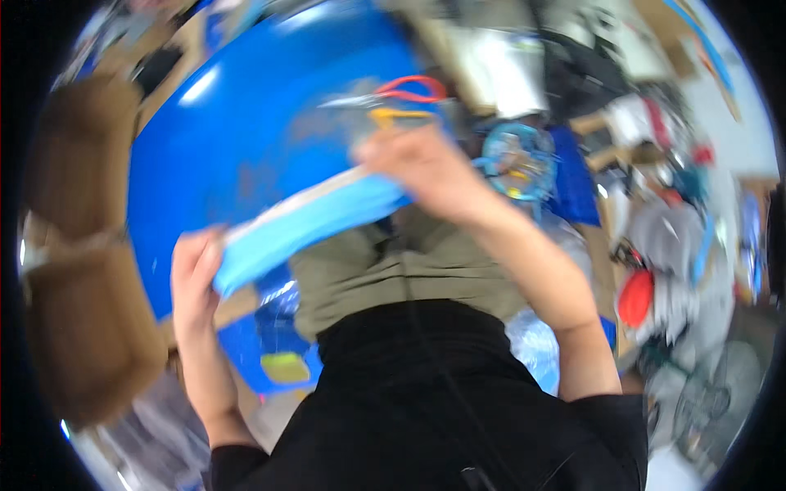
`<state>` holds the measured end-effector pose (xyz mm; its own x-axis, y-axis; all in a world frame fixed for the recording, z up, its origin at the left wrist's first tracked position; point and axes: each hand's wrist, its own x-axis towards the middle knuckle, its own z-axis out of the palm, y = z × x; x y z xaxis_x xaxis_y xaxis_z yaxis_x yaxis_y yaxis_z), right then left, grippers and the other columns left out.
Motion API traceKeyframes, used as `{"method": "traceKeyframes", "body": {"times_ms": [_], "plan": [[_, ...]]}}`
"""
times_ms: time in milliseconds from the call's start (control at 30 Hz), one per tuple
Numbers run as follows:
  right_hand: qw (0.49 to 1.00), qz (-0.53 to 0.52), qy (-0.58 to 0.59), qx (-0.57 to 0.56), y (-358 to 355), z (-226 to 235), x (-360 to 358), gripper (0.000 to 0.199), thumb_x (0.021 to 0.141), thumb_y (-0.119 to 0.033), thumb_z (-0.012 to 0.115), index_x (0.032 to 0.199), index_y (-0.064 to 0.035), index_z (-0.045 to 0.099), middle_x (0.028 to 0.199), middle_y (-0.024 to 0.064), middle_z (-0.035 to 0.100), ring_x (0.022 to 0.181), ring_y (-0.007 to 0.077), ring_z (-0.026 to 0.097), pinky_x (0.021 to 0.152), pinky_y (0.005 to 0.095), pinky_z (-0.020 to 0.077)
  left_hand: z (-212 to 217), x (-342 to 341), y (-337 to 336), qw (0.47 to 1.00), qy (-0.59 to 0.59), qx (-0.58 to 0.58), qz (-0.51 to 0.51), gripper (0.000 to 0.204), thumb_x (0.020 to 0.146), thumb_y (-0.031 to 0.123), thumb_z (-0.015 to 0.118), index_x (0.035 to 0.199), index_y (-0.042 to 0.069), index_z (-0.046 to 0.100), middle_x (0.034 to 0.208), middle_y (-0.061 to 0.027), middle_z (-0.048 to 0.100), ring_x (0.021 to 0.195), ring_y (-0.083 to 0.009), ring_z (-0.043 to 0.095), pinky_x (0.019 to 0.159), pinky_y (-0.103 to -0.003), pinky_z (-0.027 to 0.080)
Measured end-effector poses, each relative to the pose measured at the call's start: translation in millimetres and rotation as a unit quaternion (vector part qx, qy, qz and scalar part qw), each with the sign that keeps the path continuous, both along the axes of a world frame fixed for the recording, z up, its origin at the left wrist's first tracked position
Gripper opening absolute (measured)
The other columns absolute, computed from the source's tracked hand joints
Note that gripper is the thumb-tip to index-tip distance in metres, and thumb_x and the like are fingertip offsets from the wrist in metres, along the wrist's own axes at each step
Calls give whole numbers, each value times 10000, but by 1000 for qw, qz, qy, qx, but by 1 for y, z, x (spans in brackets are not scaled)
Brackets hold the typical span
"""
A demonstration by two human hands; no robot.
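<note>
A light blue strip of what looks like folded cloth (307, 225), with a pale band along its far edge, is stretched between my two hands above my lap. My left hand (195, 266) grips its left end, fingers closed over the edge. At the other end, farther from me and higher in the picture, my right hand (422, 168) pinches the strip. Just beyond my right hand, red-handled scissors (413, 88) lie on the blue table (270, 106), with a yellow-orange item (397, 114) beside them. Motion blur hides the fine detail of the fingers.
Two brown cardboard boxes (94, 327) stand along the left. A blue round basket (520, 159) with small items sits right of the table. White packages (512, 74) and black bags (577, 69) lie at the far right. A fan (704, 401) stands at the lower right.
</note>
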<state>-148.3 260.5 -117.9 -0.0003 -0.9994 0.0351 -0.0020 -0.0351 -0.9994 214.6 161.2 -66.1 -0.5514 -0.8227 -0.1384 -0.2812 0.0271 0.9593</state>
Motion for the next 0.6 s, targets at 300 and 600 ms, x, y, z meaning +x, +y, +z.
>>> {"method": "traceKeyframes", "body": {"times_ms": [300, 600], "plan": [[844, -50, -455, 280, -18, -11, 40, 398, 1022, -393, 633, 1116, -11, 695, 1021, 102, 748, 935, 194, 727, 864, 363, 594, -30, -33, 15, 966, 176, 183, 45, 596, 1014, 448, 606, 1360, -36, 558, 1236, -127, 666, 1112, -156, 645, 944, -312, 520], [819, -55, -485, 301, -21, -22, 41, 416, 1082, -373, 517, 1215, -5, 657, 1125, 127, 724, 1004, 217, 715, 871, 393, 605, -22, -49, 13, 994, 30, -88, 50, 298, 1004, 210, 644, 1215, 12, 716, 1206, -81, 686, 1130, -174, 633, 981, -321, 489]]}}
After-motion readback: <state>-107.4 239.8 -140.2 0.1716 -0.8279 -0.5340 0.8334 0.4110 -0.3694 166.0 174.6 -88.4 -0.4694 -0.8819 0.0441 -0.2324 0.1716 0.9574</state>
